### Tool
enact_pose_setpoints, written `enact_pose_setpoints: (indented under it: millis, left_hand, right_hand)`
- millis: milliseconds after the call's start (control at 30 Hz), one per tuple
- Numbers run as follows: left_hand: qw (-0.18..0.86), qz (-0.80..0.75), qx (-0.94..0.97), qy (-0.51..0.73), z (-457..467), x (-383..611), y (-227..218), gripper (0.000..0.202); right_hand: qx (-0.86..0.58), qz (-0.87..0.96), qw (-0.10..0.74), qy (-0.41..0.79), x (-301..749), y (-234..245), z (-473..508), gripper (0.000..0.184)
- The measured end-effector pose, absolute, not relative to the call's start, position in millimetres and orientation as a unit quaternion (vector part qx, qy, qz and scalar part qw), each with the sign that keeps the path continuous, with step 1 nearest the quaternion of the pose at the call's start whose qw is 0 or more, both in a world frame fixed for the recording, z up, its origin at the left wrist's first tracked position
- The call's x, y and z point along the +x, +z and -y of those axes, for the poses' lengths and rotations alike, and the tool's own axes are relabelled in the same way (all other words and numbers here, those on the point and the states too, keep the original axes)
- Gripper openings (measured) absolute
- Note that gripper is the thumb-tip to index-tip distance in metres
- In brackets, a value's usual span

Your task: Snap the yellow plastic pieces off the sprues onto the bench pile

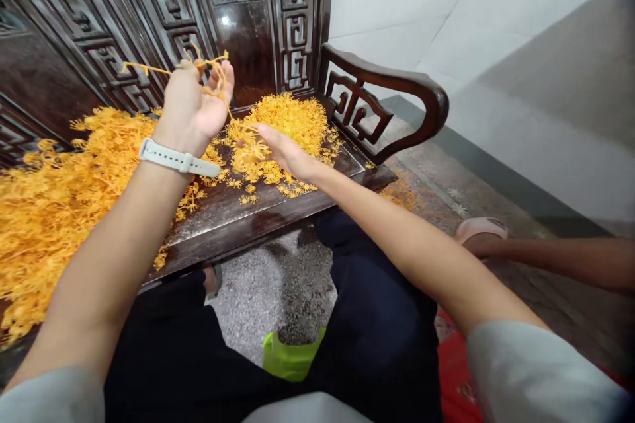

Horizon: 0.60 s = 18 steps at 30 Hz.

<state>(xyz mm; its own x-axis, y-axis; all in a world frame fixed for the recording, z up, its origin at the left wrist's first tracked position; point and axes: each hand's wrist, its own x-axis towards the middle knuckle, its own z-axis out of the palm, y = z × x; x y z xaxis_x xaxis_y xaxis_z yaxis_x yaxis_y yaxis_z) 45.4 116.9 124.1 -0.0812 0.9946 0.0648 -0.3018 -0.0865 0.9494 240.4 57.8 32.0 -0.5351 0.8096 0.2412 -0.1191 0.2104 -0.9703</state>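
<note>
My left hand (201, 102), with a pale watch strap at the wrist, is raised above the bench with fingers curled around a thin yellow branching stem (218, 76). Loose ends of the stem stick out to the left and above the fingers. Lower and to the right, my right hand (288, 151) is closed at the fingertips on a blurred cluster of yellow flower-shaped pieces (249, 157). Its fingers partly hide the grip. Behind it lies a heap of small loose yellow pieces (290, 117). A larger pile of yellow branched stems (74, 205) spreads on the left.
The dark wooden bench (218, 228) has a carved back and a curved armrest (397, 76) at the right. A green plastic stool (290, 357) shows between my legs. Another person's foot in a pink shoe (481, 230) is at the right. Yellow bits (401, 192) lie on the floor.
</note>
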Motion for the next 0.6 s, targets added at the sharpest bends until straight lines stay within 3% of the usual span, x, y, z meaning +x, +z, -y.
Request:
enact_pose_setpoints:
  millis: [100,267,367,500,600]
  left_hand:
    - [0.537,-0.426,0.450,0.573,-133,30,120,0.010]
    - [0.506,-0.473,0.426,0.582,-145,29,108,0.022]
    - [0.495,-0.501,0.492,0.512,-139,36,108,0.027]
    - [0.566,-0.466,0.502,0.459,-112,55,115,0.027]
    - [0.516,-0.501,0.572,0.394,-88,74,116,0.025]
  right_hand:
    - [-0.253,0.653,0.402,0.589,239,36,-48,0.090]
    - [-0.242,0.620,0.440,0.603,243,50,-40,0.085]
    - [-0.301,0.612,0.480,0.552,242,51,-41,0.078]
    - [-0.343,0.623,0.509,0.484,243,46,-46,0.065]
    - [-0.352,0.653,0.508,0.438,250,45,-50,0.062]
